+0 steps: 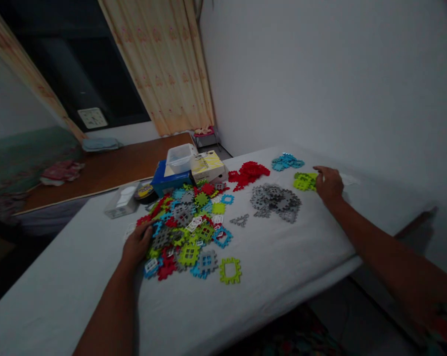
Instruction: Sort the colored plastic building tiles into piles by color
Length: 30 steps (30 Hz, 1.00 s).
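A mixed heap of plastic interlocking building tiles (182, 232) in red, green, blue, grey and white lies on the white-covered table. My left hand (137, 242) rests against the heap's left edge, fingers loosely apart and partly turned from view. On the right, my right hand (329, 184) is over the end of a small lime-green tile pile (305, 181), index finger stretched out and nothing visible in it. Grey tiles (275, 200), red tiles (248, 174) and blue tiles (286, 161) lie in separate piles. A grey triangular piece (240, 220) and a green square frame (230, 271) lie apart.
Behind the heap stand a blue box (171, 179), a clear plastic tub (181, 157) and a yellow-white box (209, 167). A transparent container (121, 201) and a dark round object (146, 193) are at the left. A wall (320, 84) runs along the table's far right side.
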Tool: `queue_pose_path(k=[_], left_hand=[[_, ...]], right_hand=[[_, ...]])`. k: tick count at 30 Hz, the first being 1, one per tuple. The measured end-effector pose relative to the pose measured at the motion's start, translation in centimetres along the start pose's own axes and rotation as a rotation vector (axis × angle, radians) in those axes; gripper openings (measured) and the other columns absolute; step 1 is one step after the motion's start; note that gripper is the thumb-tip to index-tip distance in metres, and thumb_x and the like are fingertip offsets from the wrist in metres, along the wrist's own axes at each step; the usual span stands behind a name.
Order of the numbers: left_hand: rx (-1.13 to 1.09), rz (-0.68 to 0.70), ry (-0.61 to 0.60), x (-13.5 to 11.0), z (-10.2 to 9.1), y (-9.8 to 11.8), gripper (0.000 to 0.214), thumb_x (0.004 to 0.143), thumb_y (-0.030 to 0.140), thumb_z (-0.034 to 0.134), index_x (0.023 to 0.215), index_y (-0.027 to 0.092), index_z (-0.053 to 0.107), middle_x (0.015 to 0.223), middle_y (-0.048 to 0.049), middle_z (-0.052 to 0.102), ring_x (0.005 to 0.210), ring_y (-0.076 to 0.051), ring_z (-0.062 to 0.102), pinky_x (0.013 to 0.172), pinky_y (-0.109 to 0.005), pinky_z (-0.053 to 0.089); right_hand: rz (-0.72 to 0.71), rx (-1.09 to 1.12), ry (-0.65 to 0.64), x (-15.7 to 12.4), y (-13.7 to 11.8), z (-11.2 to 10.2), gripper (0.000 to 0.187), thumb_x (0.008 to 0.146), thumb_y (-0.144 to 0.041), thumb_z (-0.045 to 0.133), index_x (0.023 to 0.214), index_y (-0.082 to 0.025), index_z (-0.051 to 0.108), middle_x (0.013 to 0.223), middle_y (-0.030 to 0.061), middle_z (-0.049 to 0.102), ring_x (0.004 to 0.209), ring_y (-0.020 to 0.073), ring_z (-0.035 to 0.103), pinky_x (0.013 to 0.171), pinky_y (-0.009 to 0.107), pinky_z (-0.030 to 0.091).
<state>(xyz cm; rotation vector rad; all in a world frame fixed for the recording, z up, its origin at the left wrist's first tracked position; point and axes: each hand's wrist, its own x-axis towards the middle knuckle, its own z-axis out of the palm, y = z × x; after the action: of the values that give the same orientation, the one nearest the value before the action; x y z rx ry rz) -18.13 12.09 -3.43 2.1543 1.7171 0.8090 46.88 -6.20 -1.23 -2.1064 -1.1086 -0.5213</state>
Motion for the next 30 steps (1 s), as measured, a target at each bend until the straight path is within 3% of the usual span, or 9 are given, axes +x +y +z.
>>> queue_pose_path(k=[4, 7, 9, 12, 17, 23, 30], left_hand=[[-0.007, 0.002, -0.008, -0.2, -0.1, 0.6, 0.049, 0.089, 0.041, 0.041, 0.125, 0.021, 0.068, 0.122, -0.0069, 0.069, 0.115, -0.024, 0.062, 0.101, -0.037, 0.048], [-0.016, 0.012, -0.014, -0.3, -0.2, 0.9, 0.049, 0.089, 0.04, 0.041, 0.126, 0.021, 0.067, 0.123, -0.0067, 0.069, 0.113, -0.023, 0.062, 0.1, -0.036, 0.047], [-0.012, 0.011, -0.023, -0.5, -0.3, 1.2, 0.049, 0.089, 0.04, 0.041, 0.127, 0.021, 0.067, 0.123, -0.0067, 0.069, 0.111, -0.023, 0.063, 0.098, -0.036, 0.048], [-0.019, 0.003, -0.035, -0.7, -0.5, 1.7, 0.049, 0.089, 0.04, 0.041, 0.127, 0.021, 0.066, 0.12, -0.0063, 0.07, 0.106, -0.023, 0.065, 0.095, -0.036, 0.05], [-0.058, 0.028, -0.006, -0.9, -0.5, 1.8, 0.047, 0.089, 0.039, 0.042, 0.123, 0.021, 0.069, 0.125, -0.0058, 0.068, 0.114, -0.023, 0.062, 0.1, -0.035, 0.048], [-0.041, 0.008, -0.03, -0.7, -0.2, 1.4, 0.047, 0.09, 0.039, 0.041, 0.127, 0.024, 0.067, 0.127, -0.0045, 0.068, 0.12, -0.024, 0.059, 0.102, -0.038, 0.046], [-0.061, -0.016, -0.01, -0.8, -0.3, 1.7, 0.044, 0.089, 0.037, 0.044, 0.123, 0.024, 0.069, 0.126, -0.0043, 0.069, 0.118, -0.024, 0.06, 0.101, -0.037, 0.047]], right_hand=[[-0.479, 0.323, -0.254, -3.9, -10.4, 0.5, 0.03, 0.091, -0.02, 0.047, 0.113, -0.019, 0.068, 0.113, 0.0107, 0.069, 0.108, 0.0249, 0.058, 0.099, 0.041, 0.044], [-0.814, 0.391, -0.523, -7.6, -17.4, 1.2, 0.023, 0.092, -0.022, 0.054, 0.109, -0.021, 0.07, 0.109, 0.0081, 0.071, 0.103, 0.0244, 0.06, 0.093, 0.04, 0.045], [-0.934, 0.357, -0.646, -9.4, -20.8, 2.0, 0.024, 0.092, -0.023, 0.058, 0.114, -0.022, 0.069, 0.113, 0.0081, 0.07, 0.106, 0.0248, 0.059, 0.091, 0.04, 0.045], [-0.989, 0.31, -0.725, -10.4, -23.9, 3.6, 0.028, 0.091, -0.02, 0.06, 0.119, -0.021, 0.067, 0.12, 0.0103, 0.067, 0.111, 0.0245, 0.056, 0.092, 0.039, 0.044], [-1.041, 0.241, -0.747, -10.6, -25.3, 5.4, 0.021, 0.093, -0.025, 0.06, 0.11, -0.017, 0.068, 0.119, 0.0128, 0.064, 0.109, 0.025, 0.056, 0.088, 0.036, 0.045], [-1.024, 0.191, -0.68, -11.3, -24.0, 5.2, 0.024, 0.097, -0.027, 0.053, 0.114, -0.019, 0.068, 0.107, 0.0111, 0.069, 0.104, 0.025, 0.058, 0.087, 0.037, 0.042], [-0.703, 0.346, -0.648, -10.7, -22.8, 5.9, 0.027, 0.095, -0.027, 0.049, 0.11, -0.02, 0.07, 0.104, 0.01, 0.071, 0.092, 0.0212, 0.063, 0.082, 0.031, 0.044]])
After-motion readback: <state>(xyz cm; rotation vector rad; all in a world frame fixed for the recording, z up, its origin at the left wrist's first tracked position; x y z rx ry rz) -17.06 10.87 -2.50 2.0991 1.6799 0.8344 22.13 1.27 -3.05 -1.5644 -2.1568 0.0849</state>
